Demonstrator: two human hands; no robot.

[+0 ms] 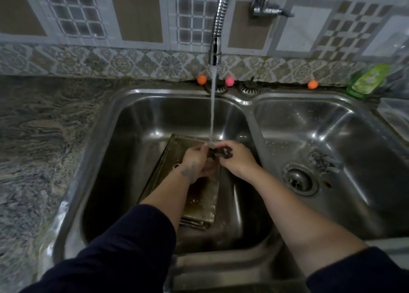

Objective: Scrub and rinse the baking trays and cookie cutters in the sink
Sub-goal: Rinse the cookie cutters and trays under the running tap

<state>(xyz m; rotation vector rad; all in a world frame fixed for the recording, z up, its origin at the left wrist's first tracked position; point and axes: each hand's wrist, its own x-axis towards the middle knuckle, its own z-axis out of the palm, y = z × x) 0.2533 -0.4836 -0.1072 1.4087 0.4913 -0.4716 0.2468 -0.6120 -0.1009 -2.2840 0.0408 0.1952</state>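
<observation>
While water runs from the tap (215,51) into the left basin of the steel sink (124,124), stacked baking trays (200,201) lie on its bottom; above them the left hand (195,160) and right hand (235,157) together grip a small dark cookie cutter (220,154) under the stream.

Trays (200,200) lie in left basin (137,120), under tap (215,49).

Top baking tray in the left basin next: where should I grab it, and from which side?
Take the top baking tray by its raised near rim, reaching in from the front of the left basin. That end overhangs the trays beneath and is bare; the far end sits under both hands, left and right, rinsing a cookie cutter.
</observation>
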